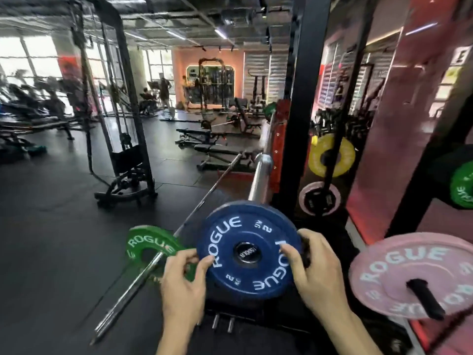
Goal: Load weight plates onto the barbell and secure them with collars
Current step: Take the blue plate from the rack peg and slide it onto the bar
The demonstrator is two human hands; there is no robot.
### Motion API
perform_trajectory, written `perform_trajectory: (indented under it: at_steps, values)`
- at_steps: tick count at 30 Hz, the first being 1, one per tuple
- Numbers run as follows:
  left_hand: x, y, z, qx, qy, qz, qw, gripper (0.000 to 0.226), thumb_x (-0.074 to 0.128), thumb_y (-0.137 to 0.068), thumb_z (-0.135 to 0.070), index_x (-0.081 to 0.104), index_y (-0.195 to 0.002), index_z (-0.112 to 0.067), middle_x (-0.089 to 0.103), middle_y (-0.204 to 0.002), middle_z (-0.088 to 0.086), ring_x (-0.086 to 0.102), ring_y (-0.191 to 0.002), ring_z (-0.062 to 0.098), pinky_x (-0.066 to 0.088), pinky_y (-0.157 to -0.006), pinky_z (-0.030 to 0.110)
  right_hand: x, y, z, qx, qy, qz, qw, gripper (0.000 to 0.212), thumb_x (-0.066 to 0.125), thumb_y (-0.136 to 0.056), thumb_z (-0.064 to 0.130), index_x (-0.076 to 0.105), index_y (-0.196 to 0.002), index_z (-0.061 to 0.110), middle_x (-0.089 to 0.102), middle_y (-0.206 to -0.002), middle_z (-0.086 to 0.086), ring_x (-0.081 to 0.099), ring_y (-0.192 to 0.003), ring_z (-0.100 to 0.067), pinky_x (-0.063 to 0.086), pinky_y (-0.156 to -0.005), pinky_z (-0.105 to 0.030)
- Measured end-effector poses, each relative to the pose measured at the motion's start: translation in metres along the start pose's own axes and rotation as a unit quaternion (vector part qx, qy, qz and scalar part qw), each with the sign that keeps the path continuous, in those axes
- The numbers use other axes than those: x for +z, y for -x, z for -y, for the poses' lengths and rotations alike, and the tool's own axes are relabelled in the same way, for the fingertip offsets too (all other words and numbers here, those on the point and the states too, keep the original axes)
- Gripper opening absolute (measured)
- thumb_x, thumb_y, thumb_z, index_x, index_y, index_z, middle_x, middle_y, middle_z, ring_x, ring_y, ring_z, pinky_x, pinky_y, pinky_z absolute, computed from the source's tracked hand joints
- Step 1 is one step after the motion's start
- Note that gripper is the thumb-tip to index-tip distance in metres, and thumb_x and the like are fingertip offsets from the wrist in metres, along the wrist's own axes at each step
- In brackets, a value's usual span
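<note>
Two bare hands, nearest the lens, grip one blue plate [248, 251] between them. Left hand [183, 280]: thumb on the plate's face at its left edge, fingers curled behind the rim. Right hand [311, 271]: thumb on the face at the right edge, fingers wrapped round the rim. Blue plate: held upright, face toward the camera, white "ROGUE" lettering, dark hub at its centre; whether it sits on a bar end cannot be told.

Green plate [151, 245]: just left of the left hand, its edge partly behind that hand's fingers, threaded on a steel barbell [143, 278] that slants from below the grip up past it.
Chrome sleeve [261, 175]: directly beyond the blue plate, above the grip.
Pink plate [414, 275]: right of the right hand, apart from it, on a black peg [426, 298].
Yellow plate [331, 156]: far beyond and right of the grip, on the black rack [298, 98].
</note>
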State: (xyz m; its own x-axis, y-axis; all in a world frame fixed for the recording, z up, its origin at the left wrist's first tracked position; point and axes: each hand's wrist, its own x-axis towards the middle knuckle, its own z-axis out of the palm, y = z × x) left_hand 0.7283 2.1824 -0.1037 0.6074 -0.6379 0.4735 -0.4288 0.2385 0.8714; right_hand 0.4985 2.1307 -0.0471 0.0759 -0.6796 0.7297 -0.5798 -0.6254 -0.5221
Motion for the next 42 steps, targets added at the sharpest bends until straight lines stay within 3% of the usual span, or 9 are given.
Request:
perform_trajectory:
  at_steps: [3,7,10,17,25,31,36,42]
  values:
    - [0.007,-0.016,0.007,0.016,0.004,0.030,0.999,0.025,0.069,-0.076,-0.048,0.066,-0.093,-0.029,0.060,-0.085,0.000,0.057,-0.080,0.013,0.045,-0.076,0.024,0.006,0.002,0.000,0.021,0.043,-0.017,0.999,0.043,0.051,-0.090,0.055,0.057,-0.110,0.017,0.057,-0.093,0.007,0.053,-0.084,-0.007,0.041,-0.070,-0.020]
    - [0.015,-0.035,0.010,0.036,-0.007,0.051,0.998,0.027,0.070,-0.078,-0.045,0.067,-0.096,-0.024,0.059,-0.084,-0.001,0.055,-0.082,0.009,0.042,-0.077,0.023,0.011,0.000,-0.001,0.058,0.077,-0.023,0.995,0.044,0.046,-0.092,0.058,0.055,-0.112,0.021,0.059,-0.094,0.002,0.055,-0.087,-0.015,0.047,-0.073,-0.033]
    - [0.016,-0.040,0.010,0.048,-0.012,0.055,0.997,0.023,0.071,-0.079,-0.045,0.065,-0.096,-0.030,0.060,-0.083,-0.003,0.054,-0.081,0.006,0.038,-0.074,0.019,0.007,0.001,0.005,0.068,0.114,-0.025,0.991,0.047,0.044,-0.093,0.061,0.057,-0.111,0.020,0.054,-0.089,0.008,0.046,-0.083,-0.007,0.040,-0.068,-0.029]
    - [0.005,-0.040,0.004,0.033,-0.023,0.095,0.995,0.028,0.068,-0.080,-0.054,0.061,-0.102,-0.038,0.058,-0.088,-0.002,0.052,-0.081,0.006,0.044,-0.073,0.030,0.001,0.006,0.020,0.087,0.151,-0.018,0.985,0.041,0.056,-0.091,0.051,0.060,-0.116,0.018,0.063,-0.104,0.009,0.054,-0.096,-0.014,0.042,-0.076,-0.027]
    - [-0.017,-0.036,-0.011,0.051,-0.041,0.124,0.990,0.041,0.068,-0.083,-0.054,0.059,-0.117,-0.033,0.061,-0.103,-0.023,0.050,-0.090,0.008,0.046,-0.082,0.035,-0.006,0.028,0.048,0.114,0.138,-0.042,0.983,0.046,0.059,-0.090,0.050,0.053,-0.125,0.020,0.055,-0.108,0.009,0.049,-0.103,-0.012,0.043,-0.079,-0.026]
    - [-0.026,-0.033,-0.019,0.063,-0.077,0.134,0.986,0.049,0.066,-0.083,-0.060,0.057,-0.121,-0.030,0.060,-0.104,-0.020,0.048,-0.091,0.009,0.047,-0.086,0.041,-0.006,0.043,0.058,0.126,0.155,-0.047,0.979,0.059,0.059,-0.089,0.052,0.048,-0.133,0.016,0.053,-0.120,0.001,0.048,-0.114,-0.019,0.042,-0.087,-0.028]
    - [-0.011,-0.049,-0.022,0.077,-0.111,0.139,0.981,0.067,0.068,-0.075,-0.072,0.056,-0.124,-0.028,0.060,-0.117,-0.012,0.049,-0.109,0.016,0.044,-0.096,0.045,0.006,0.030,0.053,0.137,0.191,-0.040,0.971,0.068,0.058,-0.087,0.057,0.041,-0.138,0.016,0.049,-0.128,-0.003,0.044,-0.120,-0.023,0.041,-0.093,-0.034]
    - [0.012,-0.085,-0.005,0.097,-0.093,0.147,0.980,0.075,0.076,-0.063,-0.072,0.058,-0.124,-0.032,0.057,-0.118,-0.014,0.048,-0.114,0.015,0.038,-0.100,0.043,0.027,0.000,0.023,0.164,0.189,-0.053,0.967,0.076,0.054,-0.080,0.068,0.046,-0.135,0.017,0.051,-0.125,-0.004,0.045,-0.119,-0.025,0.042,-0.099,-0.042]
